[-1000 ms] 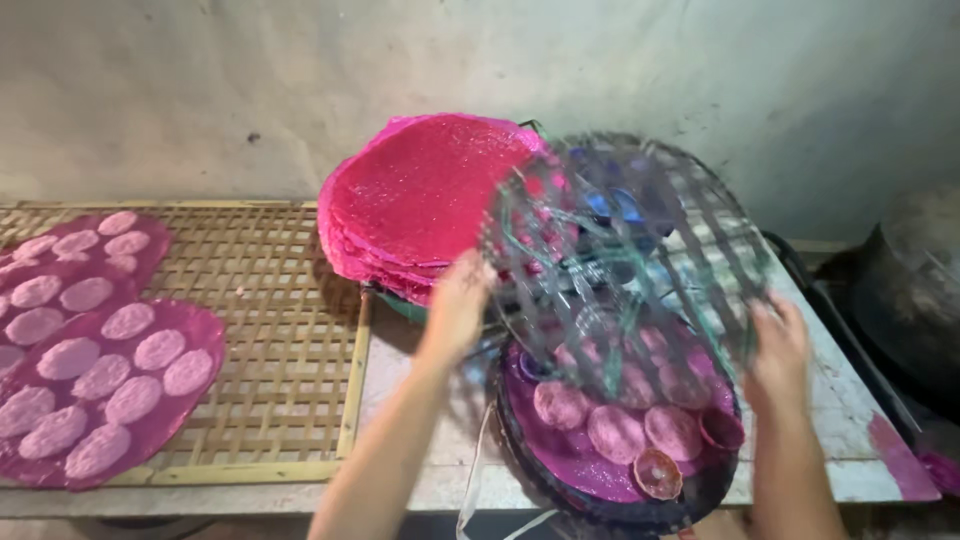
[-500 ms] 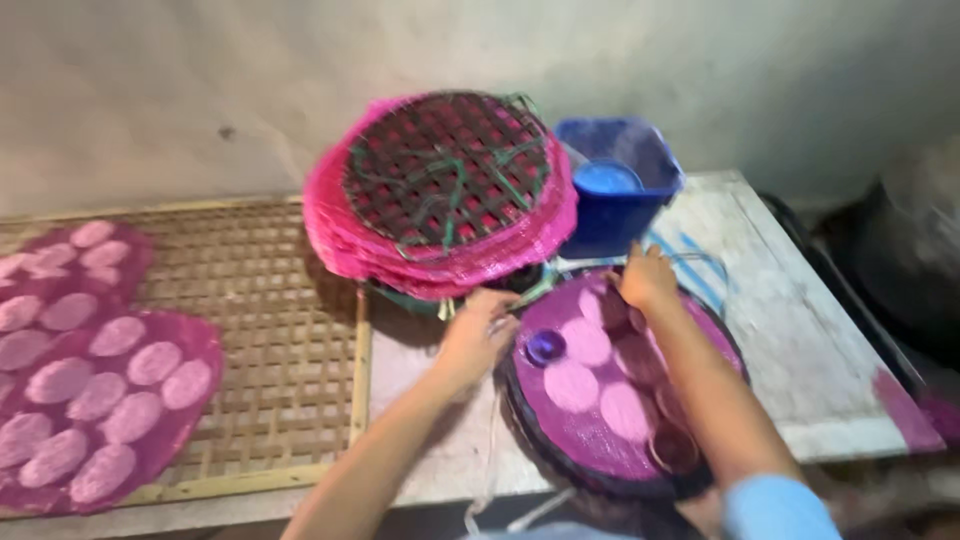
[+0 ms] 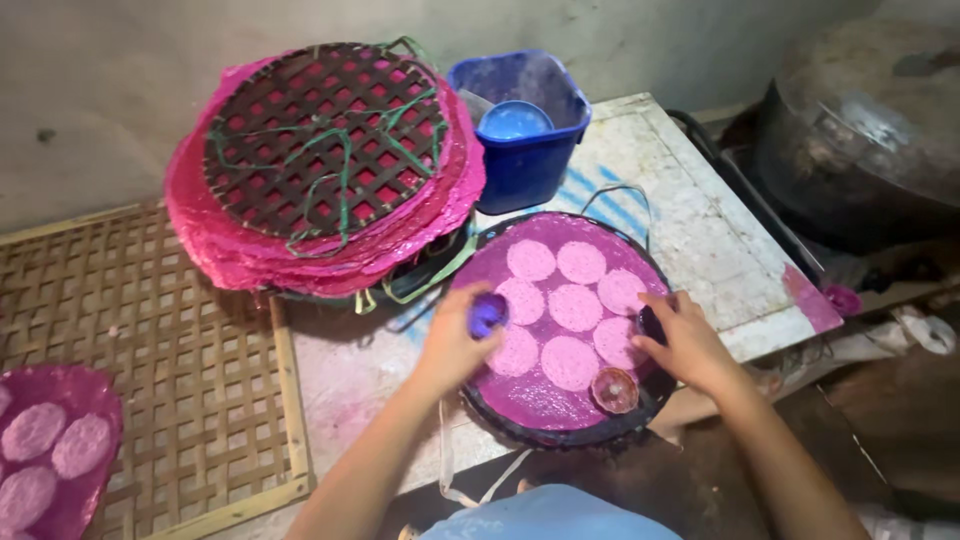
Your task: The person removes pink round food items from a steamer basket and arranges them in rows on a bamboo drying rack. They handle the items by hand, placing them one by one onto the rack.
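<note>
A round dark tray (image 3: pixel 545 432) lined with purple cloth holds several flat pink discs (image 3: pixel 575 307). My left hand (image 3: pixel 452 345) rests at the tray's left edge, fingers closed on a small purple cup (image 3: pixel 487 314). At the right edge my right hand (image 3: pixel 685 340) touches a small dark cup (image 3: pixel 650 325), fingers bent over it. A small brown cup (image 3: pixel 614 389) sits in the tray at the front right.
A woven round lid (image 3: pixel 320 135) lies on a stack of pink mesh sheets (image 3: pixel 230 255) behind the tray. A blue bucket (image 3: pixel 520 125) holds a blue bowl. A bamboo rack (image 3: pixel 150 340) at left carries a pink sheet with discs (image 3: pixel 45 450). A big dark pot (image 3: pixel 860 130) stands right.
The woven lid that both hands held over the tray now lies on the pink stack. Both hands have come down to the tray, each on a small cup.
</note>
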